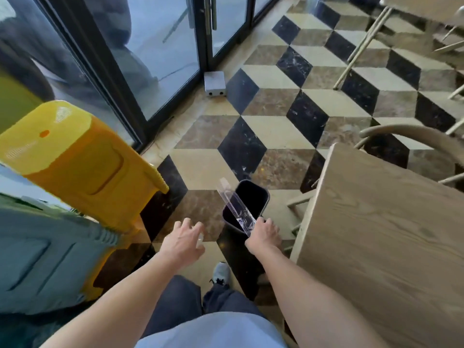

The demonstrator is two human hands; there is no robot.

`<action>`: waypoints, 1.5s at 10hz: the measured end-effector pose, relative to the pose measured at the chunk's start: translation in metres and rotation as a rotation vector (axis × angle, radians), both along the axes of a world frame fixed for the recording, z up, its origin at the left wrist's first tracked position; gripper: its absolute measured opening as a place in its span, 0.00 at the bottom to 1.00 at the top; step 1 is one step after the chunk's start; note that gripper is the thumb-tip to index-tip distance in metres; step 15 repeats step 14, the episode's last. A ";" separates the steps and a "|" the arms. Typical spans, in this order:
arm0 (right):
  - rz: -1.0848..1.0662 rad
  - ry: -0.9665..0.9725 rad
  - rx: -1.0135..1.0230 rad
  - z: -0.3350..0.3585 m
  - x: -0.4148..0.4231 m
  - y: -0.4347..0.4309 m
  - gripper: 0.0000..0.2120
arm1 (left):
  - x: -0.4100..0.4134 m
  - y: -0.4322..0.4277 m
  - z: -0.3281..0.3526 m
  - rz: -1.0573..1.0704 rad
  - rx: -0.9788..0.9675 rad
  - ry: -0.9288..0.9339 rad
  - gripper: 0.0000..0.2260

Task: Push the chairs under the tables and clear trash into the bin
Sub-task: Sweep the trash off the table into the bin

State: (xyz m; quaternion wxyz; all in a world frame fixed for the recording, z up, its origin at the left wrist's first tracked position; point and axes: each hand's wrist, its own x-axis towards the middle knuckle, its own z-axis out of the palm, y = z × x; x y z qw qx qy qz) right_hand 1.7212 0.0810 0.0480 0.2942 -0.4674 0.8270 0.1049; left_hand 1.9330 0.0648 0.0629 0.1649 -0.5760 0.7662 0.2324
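A small dark bin point(251, 194) stands on the tiled floor beside the corner of a wooden table point(376, 234). My right hand point(265, 233) is at the bin's near rim, shut on a long clear plastic wrapper point(236, 204) that slants across the bin's opening. My left hand point(183, 241) hovers left of the bin above the floor with its fingers spread; a small pale blur at its fingertips is too unclear to name. A wooden chair point(401, 131) with a curved back sits at the table's far side, partly under it.
A yellow lidded bin point(82, 167) and a grey-blue one point(45, 247) stand close on the left. Black-framed glass doors point(160, 59) run along the far left, with a small metal box point(214, 84) at their foot. Another table point(426, 8) is at top right.
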 end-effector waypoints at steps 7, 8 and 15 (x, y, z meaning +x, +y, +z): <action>-0.796 -0.376 0.323 -0.165 -0.061 -0.159 0.17 | -0.139 -0.282 -0.178 -0.268 0.294 0.040 0.18; -0.908 -0.460 0.361 -0.232 -0.063 -0.161 0.24 | -0.163 -0.287 -0.231 -0.289 0.358 -0.020 0.20; -0.810 -0.499 0.368 -0.286 -0.131 -0.153 0.17 | -0.215 -0.293 -0.293 -0.338 0.443 -0.067 0.15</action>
